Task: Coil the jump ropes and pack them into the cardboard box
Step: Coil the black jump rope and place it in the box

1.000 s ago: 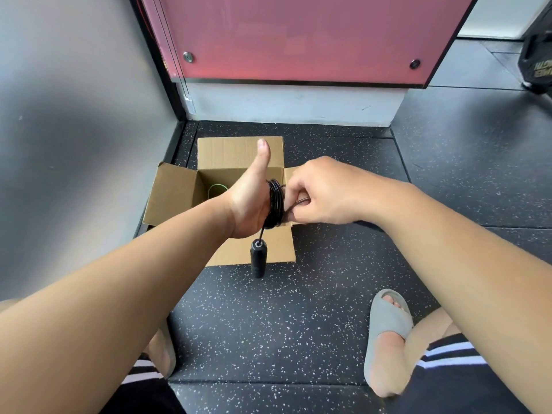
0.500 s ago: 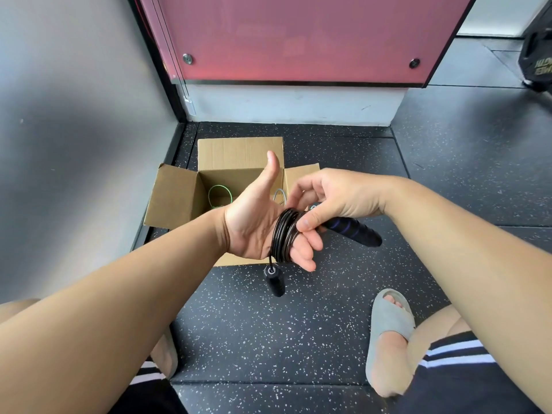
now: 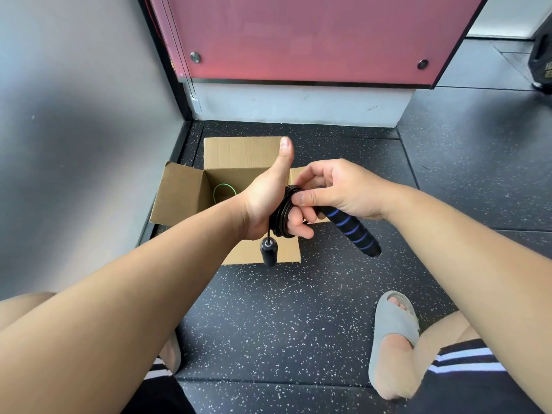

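- While the left hand (image 3: pixel 265 204) stands thumb-up with its fingers curled through the wound black jump rope (image 3: pixel 282 213), the right hand (image 3: pixel 337 189) pinches the top of the coil with thumb and forefinger and tucks the blue-striped handle (image 3: pixel 354 234) under its palm.
- Both hands are therefore clamped on the rope, which is held in the air above the near flap of the cardboard box (image 3: pixel 185 195). The box stands open on the floor (image 3: pixel 298 309), close to its far-left corner.
- A plain black handle (image 3: pixel 268 253) dangles on a short tail below the left hand.
- A green loop (image 3: pixel 224 190) already lies inside the box.
- Handling, as I judge it: the thin cord looks light, smooth and springy, so the turns would likely fan apart if released. Gripping across all the turns at once seems safest, and the padded handles offer firmer holds.
- Writing: gold lettering on a black object (image 3: pixel 542 55) at the far right edge is cut off and unreadable. No brand shows on the rope or the box.
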